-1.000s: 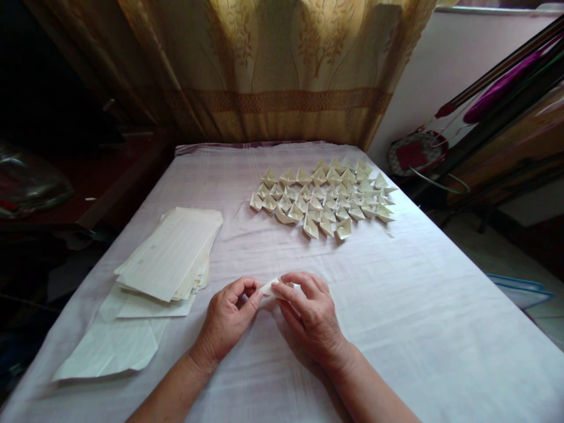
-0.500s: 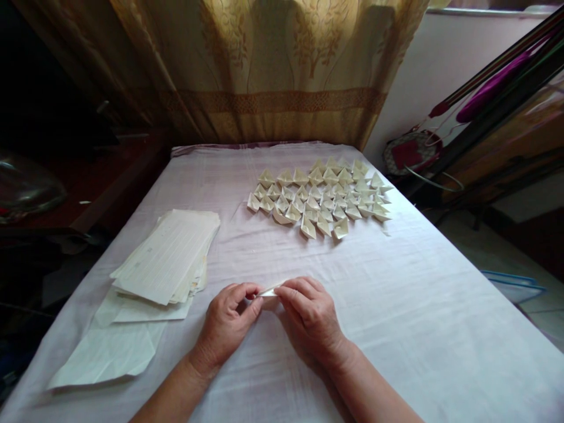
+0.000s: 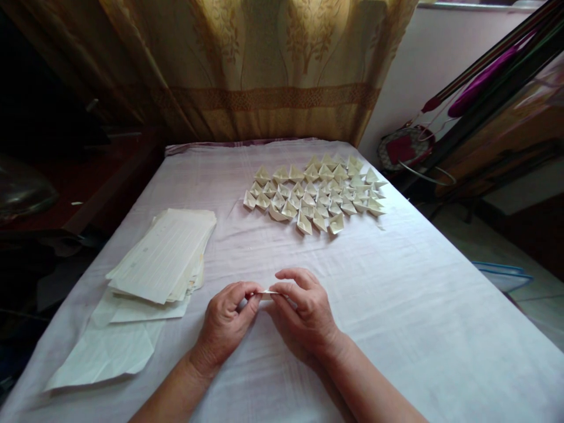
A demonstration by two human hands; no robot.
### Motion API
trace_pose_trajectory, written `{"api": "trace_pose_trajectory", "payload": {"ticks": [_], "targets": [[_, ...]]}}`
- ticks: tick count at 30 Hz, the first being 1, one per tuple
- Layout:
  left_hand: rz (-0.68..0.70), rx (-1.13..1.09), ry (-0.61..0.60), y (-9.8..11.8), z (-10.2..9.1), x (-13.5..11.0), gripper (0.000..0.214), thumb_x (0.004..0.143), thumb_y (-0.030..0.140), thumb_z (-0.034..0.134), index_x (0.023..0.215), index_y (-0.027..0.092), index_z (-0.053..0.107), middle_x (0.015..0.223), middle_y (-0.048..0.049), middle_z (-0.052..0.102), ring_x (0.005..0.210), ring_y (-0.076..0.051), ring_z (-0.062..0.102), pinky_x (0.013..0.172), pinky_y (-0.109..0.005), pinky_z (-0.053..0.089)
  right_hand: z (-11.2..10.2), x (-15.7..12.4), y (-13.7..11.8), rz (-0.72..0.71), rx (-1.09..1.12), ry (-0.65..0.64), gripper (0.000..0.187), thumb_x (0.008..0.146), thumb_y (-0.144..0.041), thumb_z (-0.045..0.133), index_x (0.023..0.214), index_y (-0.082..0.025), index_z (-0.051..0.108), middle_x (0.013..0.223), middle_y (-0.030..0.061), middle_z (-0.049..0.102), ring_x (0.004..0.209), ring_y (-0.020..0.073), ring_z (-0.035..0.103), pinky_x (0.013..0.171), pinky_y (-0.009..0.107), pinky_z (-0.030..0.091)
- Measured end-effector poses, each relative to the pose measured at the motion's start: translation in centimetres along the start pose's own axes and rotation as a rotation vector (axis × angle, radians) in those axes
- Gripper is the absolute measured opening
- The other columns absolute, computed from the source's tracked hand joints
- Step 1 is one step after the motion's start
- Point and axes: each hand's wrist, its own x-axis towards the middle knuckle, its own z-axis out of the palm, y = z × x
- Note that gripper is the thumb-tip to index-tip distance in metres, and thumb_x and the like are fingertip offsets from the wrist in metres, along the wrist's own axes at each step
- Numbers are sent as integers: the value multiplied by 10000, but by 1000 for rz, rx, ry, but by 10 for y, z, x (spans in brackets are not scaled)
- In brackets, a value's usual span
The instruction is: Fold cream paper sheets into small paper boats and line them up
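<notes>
Between my hands, near the front of the table, is a small folded piece of white paper (image 3: 267, 295), seen almost edge-on. My left hand (image 3: 229, 314) pinches its left end between thumb and forefinger. At the right end, my right hand (image 3: 306, 308) grips it with thumb and forefinger, another finger lifted away from the paper. Much of the folded paper is hidden behind the fingertips. Farther back stand several small folded paper boats (image 3: 311, 191), packed closely in rows.
A stack of lined paper sheets (image 3: 163, 255) lies left of my hands, with a loose creased sheet (image 3: 106, 352) partly beneath it. A pale cloth (image 3: 396, 329) covers the table. Behind hangs a gold curtain (image 3: 273, 64); a patterned bag (image 3: 405, 147) is beyond the right edge.
The folded paper has gone from a wider, opened shape to a thin, flatter strip. A finger of my right hand has lifted. The whole view has shifted slightly.
</notes>
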Motion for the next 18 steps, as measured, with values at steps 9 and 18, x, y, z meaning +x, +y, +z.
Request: {"api": "trace_pose_trajectory", "payload": {"ticks": [9, 18], "targets": [[-102, -122, 32, 3, 5, 0, 187, 858, 286, 574, 908, 205, 735, 836, -28, 764, 704, -154, 693, 623, -223, 549, 3, 0, -5, 175, 152, -10, 136, 886, -193, 539, 869, -213, 673, 721, 9, 700, 630, 132, 626, 602, 229, 466], [-96, -117, 44, 4, 5, -2, 134, 843, 263, 590, 871, 198, 704, 754, 1, 739, 630, -124, 669, 571, -188, 515, 4, 1, -6, 422, 339, -71, 133, 815, -247, 568, 841, -194, 687, 652, -26, 670, 541, 101, 569, 507, 187, 423]]}}
